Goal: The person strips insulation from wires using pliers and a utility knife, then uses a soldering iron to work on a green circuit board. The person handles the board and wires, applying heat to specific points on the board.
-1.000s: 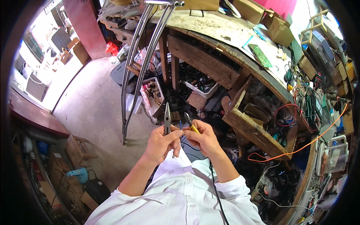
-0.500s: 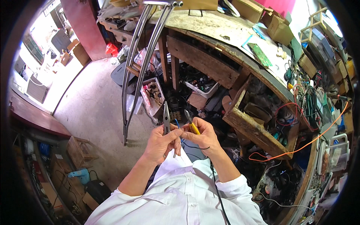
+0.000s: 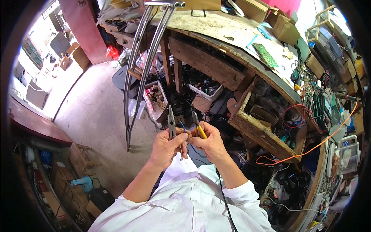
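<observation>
My left hand is closed on grey long-nose pliers, their jaws pointing up and away from me. A thin blue wire stands up beside the left thumb and passes between my fingers. My right hand is closed on yellow-handled cutters with a dark head, tilted slightly left. The fingertips of both hands meet around the wire; exactly which fingers pinch it is hard to make out.
Ahead stands a cluttered wooden workbench with an open drawer. A pair of crutches leans against it. Cables crowd the right side. A small wooden stool is at left, near a blue power tool.
The blue wire shows more clearly above my fingers than a second ago, shifted slightly left. Both hands have stayed together with their tools, moving only slightly.
</observation>
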`<state>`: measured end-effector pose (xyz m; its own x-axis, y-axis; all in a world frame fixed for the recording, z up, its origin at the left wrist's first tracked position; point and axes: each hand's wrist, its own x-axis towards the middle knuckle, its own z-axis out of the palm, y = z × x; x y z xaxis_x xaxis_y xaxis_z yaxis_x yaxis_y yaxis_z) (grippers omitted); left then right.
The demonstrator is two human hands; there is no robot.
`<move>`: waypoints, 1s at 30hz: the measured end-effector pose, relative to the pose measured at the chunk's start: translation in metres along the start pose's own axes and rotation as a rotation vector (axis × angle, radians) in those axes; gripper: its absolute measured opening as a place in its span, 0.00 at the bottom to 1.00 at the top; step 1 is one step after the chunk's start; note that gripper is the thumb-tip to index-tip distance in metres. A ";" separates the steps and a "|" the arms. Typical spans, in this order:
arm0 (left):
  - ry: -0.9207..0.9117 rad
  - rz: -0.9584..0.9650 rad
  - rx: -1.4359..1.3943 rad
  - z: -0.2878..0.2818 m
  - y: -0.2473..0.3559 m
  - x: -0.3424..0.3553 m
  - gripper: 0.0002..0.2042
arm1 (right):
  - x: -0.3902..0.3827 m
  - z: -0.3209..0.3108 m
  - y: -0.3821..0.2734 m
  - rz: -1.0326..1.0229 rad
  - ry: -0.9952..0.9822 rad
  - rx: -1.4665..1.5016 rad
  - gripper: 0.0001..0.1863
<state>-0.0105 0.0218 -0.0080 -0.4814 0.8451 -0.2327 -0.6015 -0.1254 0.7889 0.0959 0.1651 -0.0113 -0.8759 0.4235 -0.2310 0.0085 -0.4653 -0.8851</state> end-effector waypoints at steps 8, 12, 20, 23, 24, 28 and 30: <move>-0.048 -0.178 -0.047 -0.004 0.007 -0.005 0.18 | 0.003 -0.011 -0.015 -0.112 0.038 -0.150 0.10; -0.158 -0.224 -0.017 -0.007 -0.005 -0.008 0.21 | 0.007 -0.012 -0.016 -0.159 0.074 -0.218 0.10; -0.084 -0.234 0.235 -0.006 -0.015 -0.009 0.18 | 0.009 -0.015 -0.009 -0.223 0.129 -0.470 0.08; -0.093 -0.178 0.363 -0.008 -0.017 -0.009 0.15 | 0.007 -0.012 -0.014 -0.249 0.137 -0.563 0.08; -0.105 -0.166 0.387 -0.008 -0.018 -0.009 0.14 | 0.005 -0.009 -0.017 -0.263 0.137 -0.598 0.08; -0.148 -0.061 0.482 -0.017 -0.028 -0.007 0.11 | 0.003 -0.005 -0.021 -0.228 0.131 -0.636 0.10; -0.076 -0.091 0.478 -0.009 -0.023 -0.010 0.10 | 0.003 -0.006 -0.022 -0.218 0.126 -0.666 0.10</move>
<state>0.0028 0.0117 -0.0289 -0.3820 0.8792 -0.2848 -0.2710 0.1880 0.9440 0.0963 0.1812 0.0052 -0.8293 0.5580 -0.0297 0.1671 0.1969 -0.9661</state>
